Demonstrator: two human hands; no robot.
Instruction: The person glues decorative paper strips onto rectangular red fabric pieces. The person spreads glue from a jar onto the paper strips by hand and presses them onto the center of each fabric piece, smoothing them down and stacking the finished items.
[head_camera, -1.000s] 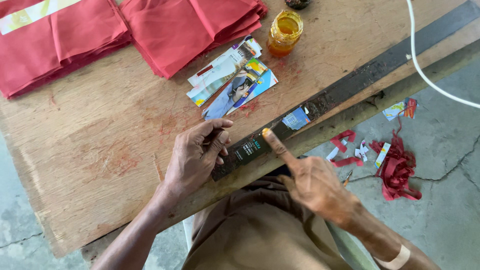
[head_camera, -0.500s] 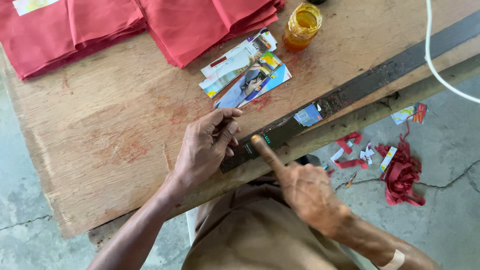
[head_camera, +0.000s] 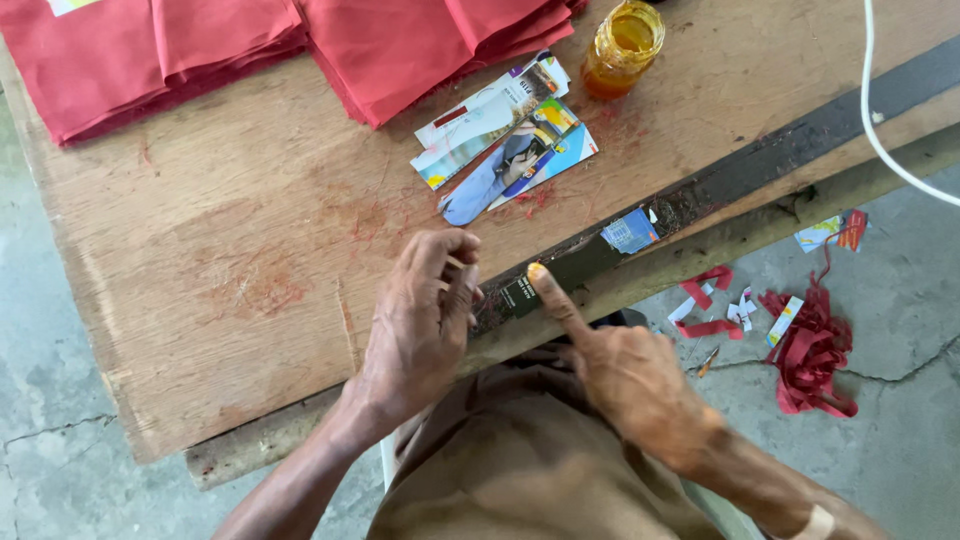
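Hands meet at the lower centre: left hand (head_camera: 425, 320) curled narrowly, fingertips against the dark strip (head_camera: 740, 175); right hand (head_camera: 625, 375) presses one extended forefinger onto it. Strip's long axis runs from centre toward upper right along the bench (head_camera: 200, 290) edge.

Upper left of your frame: folded red cloth stacks (head_camera: 200, 50). Top centre-right: amber glass jar (head_camera: 622, 45). Just below it, a fan of printed paper cards (head_camera: 505, 140). White cable (head_camera: 885, 130) crosses upper right. Red scrap strips (head_camera: 810, 350) lie on the concrete floor (head_camera: 900, 440), lower right.
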